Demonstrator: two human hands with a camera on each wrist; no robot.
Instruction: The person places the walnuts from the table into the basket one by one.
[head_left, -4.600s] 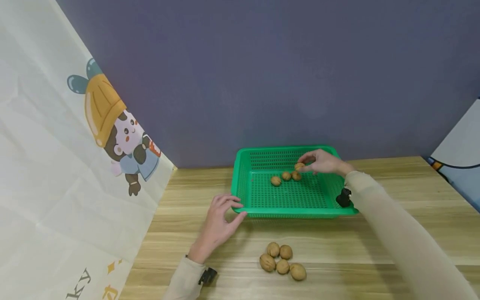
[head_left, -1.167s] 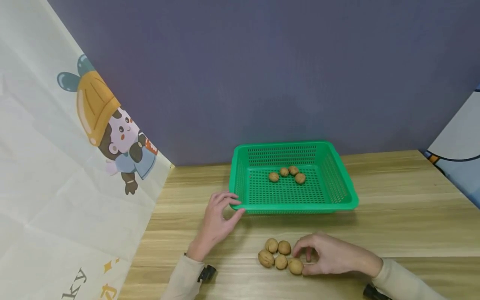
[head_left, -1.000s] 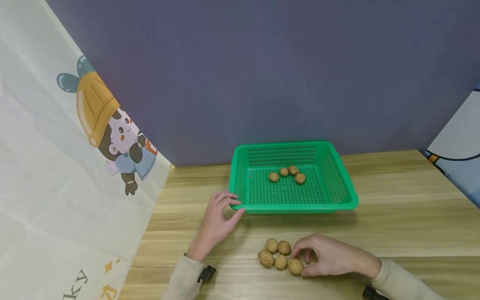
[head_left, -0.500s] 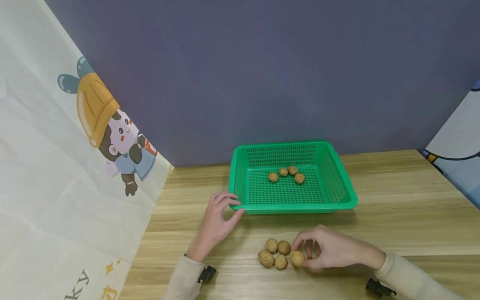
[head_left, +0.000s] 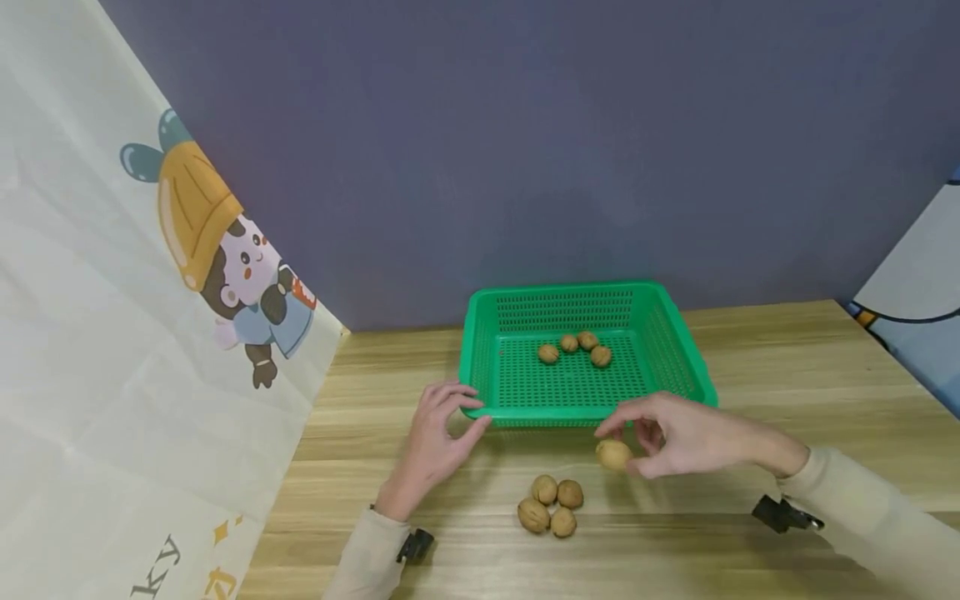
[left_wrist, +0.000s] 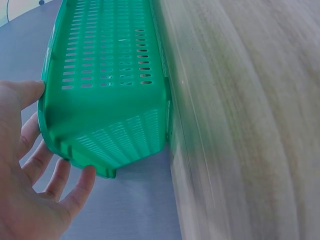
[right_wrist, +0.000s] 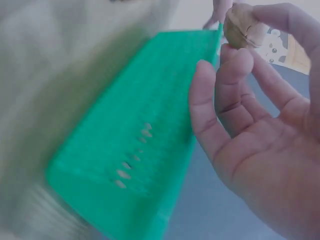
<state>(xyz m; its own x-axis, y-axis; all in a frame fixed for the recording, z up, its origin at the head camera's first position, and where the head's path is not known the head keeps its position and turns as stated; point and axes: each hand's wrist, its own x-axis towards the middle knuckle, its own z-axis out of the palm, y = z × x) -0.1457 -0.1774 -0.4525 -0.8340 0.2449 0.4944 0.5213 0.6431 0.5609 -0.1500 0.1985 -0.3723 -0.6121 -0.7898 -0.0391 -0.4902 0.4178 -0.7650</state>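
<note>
A walnut (head_left: pixel 613 455) is pinched between the thumb and fingers of my right hand (head_left: pixel 690 437), in the air just in front of the green plastic basket (head_left: pixel 570 414). The right wrist view shows this walnut (right_wrist: pixel 244 26) up close at the fingertips. My left hand (head_left: pixel 433 450) holds the basket's near left corner, with the thumb at the front and the fingers along the rim; the left wrist view has these fingers (left_wrist: pixel 80 192) at the rim. Inside the basket lie several walnuts (head_left: pixel 601 356). Several more walnuts (head_left: pixel 534 516) sit grouped on the wooden table.
The wooden table (head_left: pixel 787 367) runs back to a dark grey-blue wall (head_left: pixel 525 150). On the left hangs a white sheet (head_left: pixel 82 333) with a cartoon figure. The basket's raised front rim lies between the walnut group and the basket's inside.
My right hand first left a walnut in the basket, then came back to the group on the table. Now it has lifted another walnut toward the basket. The left hand has stayed at the corner.
</note>
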